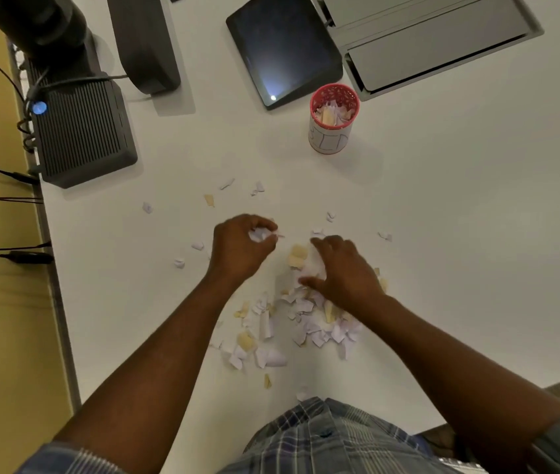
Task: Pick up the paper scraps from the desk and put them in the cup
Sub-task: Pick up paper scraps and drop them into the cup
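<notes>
Tabletop: the broad white tabletop (442,234) filled most of the frame and carried everything below.
Main heap: the pile of torn white and pale yellow paper scraps (292,323) lay at lower centre, just ahead of the person's checked shirt (323,436).
Stray bits: loose white scraps (227,184) were scattered across the middle of the frame, between the heap and the cup, well apart from one another.
Cup: the round cup with a red rim and a white paper wrap (334,118) stood upright in the upper centre, just below a dark tablet (285,49), already partly filled with scraps.
Left hand: the left hand (242,246), at centre frame, was curled around a small wad of white scraps.
Right hand: the right hand (343,268) lay on the top of the heap, its fingers bent and gathering paper; how firm the hold was could not be told.
Step in hand: gathering looked to be under way, with much of the heap not yet cleared.
Next move: probably carrying the handfuls up to the cup and letting go over its rim, keeping them closed so light bits did not drift off.
</notes>
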Action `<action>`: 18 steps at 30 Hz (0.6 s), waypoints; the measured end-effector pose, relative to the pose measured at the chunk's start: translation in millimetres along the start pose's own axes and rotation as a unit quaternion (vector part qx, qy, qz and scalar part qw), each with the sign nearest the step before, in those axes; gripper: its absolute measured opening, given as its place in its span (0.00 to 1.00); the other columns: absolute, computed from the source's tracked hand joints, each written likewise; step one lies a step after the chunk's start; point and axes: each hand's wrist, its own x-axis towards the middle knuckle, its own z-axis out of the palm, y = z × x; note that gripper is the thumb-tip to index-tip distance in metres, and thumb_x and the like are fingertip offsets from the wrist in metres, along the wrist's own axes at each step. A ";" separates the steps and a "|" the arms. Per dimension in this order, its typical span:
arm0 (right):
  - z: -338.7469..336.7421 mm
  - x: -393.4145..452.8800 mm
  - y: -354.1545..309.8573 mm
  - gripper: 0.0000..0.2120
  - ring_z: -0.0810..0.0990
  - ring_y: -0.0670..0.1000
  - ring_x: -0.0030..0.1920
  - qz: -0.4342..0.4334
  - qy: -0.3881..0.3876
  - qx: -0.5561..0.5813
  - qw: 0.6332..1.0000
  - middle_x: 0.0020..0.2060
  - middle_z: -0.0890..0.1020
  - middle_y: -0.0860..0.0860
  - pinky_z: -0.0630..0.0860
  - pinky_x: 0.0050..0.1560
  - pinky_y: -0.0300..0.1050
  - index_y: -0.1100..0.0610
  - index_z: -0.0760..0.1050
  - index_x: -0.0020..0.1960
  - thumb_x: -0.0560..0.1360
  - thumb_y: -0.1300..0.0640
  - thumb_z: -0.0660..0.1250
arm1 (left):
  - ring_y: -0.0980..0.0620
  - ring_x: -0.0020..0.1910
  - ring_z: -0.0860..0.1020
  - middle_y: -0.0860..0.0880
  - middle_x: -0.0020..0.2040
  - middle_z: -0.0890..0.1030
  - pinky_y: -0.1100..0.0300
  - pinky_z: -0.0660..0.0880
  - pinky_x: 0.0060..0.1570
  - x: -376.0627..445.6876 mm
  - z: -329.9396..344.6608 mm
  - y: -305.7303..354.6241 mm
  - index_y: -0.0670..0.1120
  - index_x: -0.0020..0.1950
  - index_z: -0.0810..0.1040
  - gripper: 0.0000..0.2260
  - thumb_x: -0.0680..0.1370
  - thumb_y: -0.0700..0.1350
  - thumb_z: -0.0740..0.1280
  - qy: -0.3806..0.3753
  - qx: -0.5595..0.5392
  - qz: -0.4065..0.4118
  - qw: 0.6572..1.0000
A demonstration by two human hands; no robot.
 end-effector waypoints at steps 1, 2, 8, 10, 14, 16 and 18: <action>6.8 -3.4 -2.9 0.43 0.67 0.57 0.65 -0.002 -0.026 -0.020 0.999 0.69 0.65 0.55 0.74 0.56 0.52 0.51 0.56 0.74 0.68 0.37 0.70 | 0.65 0.39 0.78 0.54 0.43 0.83 0.78 0.72 0.45 8.4 -1.2 8.3 0.48 0.43 0.83 0.06 0.69 0.39 0.74 0.001 -0.007 0.007 1.000; 12.7 -5.7 -5.8 0.46 0.66 0.57 0.65 -0.008 -0.048 -0.038 0.998 0.70 0.62 0.55 0.75 0.56 0.52 0.50 0.52 0.75 0.67 0.36 0.71 | 0.65 0.39 0.78 0.53 0.43 0.83 0.77 0.72 0.45 17.4 -2.0 17.4 0.46 0.44 0.83 0.06 0.69 0.38 0.74 0.002 -0.014 0.011 1.000; 29.7 -8.0 -17.5 0.44 0.63 0.59 0.64 -0.075 -0.094 -0.099 0.988 0.71 0.57 0.56 0.76 0.52 0.52 0.49 0.49 0.76 0.70 0.41 0.71 | 0.58 0.43 0.80 0.52 0.43 0.82 0.76 0.74 0.42 75.7 0.0 74.9 0.45 0.47 0.83 0.07 0.70 0.40 0.74 -0.011 0.001 0.040 0.999; 31.9 -7.8 -20.4 0.36 0.64 0.59 0.64 -0.089 -0.096 -0.106 0.986 0.71 0.58 0.56 0.76 0.48 0.50 0.52 0.55 0.74 0.73 0.47 0.69 | 0.57 0.43 0.80 0.52 0.43 0.82 0.74 0.75 0.41 94.4 2.1 92.2 0.46 0.46 0.83 0.06 0.70 0.40 0.74 -0.002 0.016 0.057 0.998; 35.2 -9.9 -19.7 0.21 0.67 0.57 0.59 -0.123 -0.083 -0.106 0.983 0.67 0.63 0.58 0.74 0.36 0.48 0.57 0.64 0.68 0.76 0.59 0.64 | 0.57 0.44 0.78 0.52 0.42 0.80 0.65 0.78 0.46 130.1 10.4 121.5 0.45 0.46 0.83 0.06 0.70 0.42 0.74 0.018 0.069 0.097 0.993; 36.2 -11.2 -18.3 0.16 0.68 0.57 0.56 -0.135 -0.073 -0.106 0.983 0.63 0.66 0.58 0.73 0.33 0.48 0.58 0.67 0.64 0.77 0.63 0.60 | 0.56 0.46 0.78 0.52 0.45 0.81 0.66 0.78 0.47 145.9 16.6 132.5 0.45 0.47 0.83 0.07 0.70 0.43 0.75 0.028 0.094 0.109 0.989; 37.2 -11.9 -17.1 0.13 0.70 0.56 0.53 -0.146 -0.067 -0.107 0.981 0.60 0.68 0.58 0.74 0.32 0.49 0.59 0.68 0.61 0.77 0.64 0.59 | 0.54 0.50 0.79 0.50 0.50 0.82 0.66 0.77 0.50 159.3 23.9 140.1 0.46 0.49 0.82 0.08 0.71 0.44 0.74 0.037 0.122 0.120 0.985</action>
